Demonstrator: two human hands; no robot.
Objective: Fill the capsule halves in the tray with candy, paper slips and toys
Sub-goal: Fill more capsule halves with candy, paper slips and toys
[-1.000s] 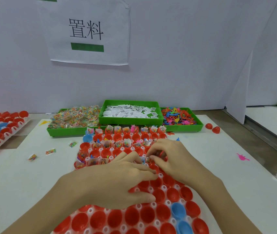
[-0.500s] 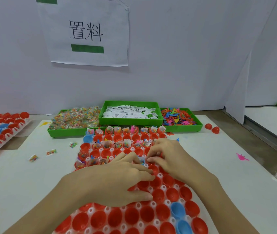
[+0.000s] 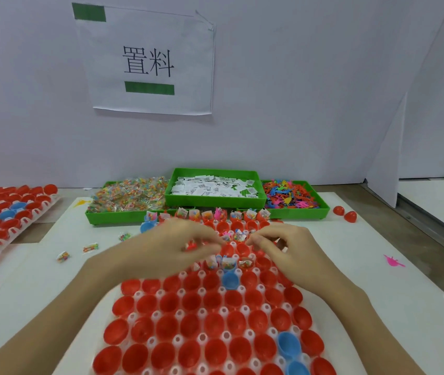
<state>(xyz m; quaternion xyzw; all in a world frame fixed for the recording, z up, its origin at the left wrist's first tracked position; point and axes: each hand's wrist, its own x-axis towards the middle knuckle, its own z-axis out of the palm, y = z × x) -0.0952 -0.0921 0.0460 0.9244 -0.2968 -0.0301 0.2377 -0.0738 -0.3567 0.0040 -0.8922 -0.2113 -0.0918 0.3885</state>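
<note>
Tray (image 3: 145,293): a white moulded plastic sheet with round sockets and small holed pegs between them, lying on a white board (image 3: 377,293) in front of the person. Capsule halves (image 3: 215,323): glossy, egg-shaped plastic cups, mostly red with a few blue, sitting open side up in the sockets. The near rows are showing bare insides; the far rows (image 3: 215,213) are carrying crinkly clear wrappers, white slips and bits of coloured plastic.

Left hand (image 3: 166,247): hovering palm down over the middle rows, fingers curled loosely, tips reaching right. It is blurred, so I cannot tell whether it is pinching anything.

Right hand (image 3: 283,247): hovering beside it over the right part of the same rows, fingers bent and tips drawn together near the thumb; whether a piece is sitting between them cannot be told. The two sets of fingertips are lying near each other, with a small gap between.

Three green rectangular plastic bins are standing along the far edge of the board: the left bin (image 3: 101,216) is heaped with candy (image 3: 128,194) in shiny clear wrappers; the middle bin (image 3: 215,200) is holding printed white paper slips (image 3: 210,184); the right bin (image 3: 321,209) is holding small flat plastic toys (image 3: 288,194) in mixed bright colours.

Loose items: a few wrapped sweets (image 3: 90,248) on the board left of the tray, a pink toy (image 3: 393,261) on the right, two red halves (image 3: 344,213) beyond the right bin. A second tray (image 3: 4,212) of red and blue halves is lying at far left. A paper sign (image 3: 149,60) is hanging on the grey wall.
</note>
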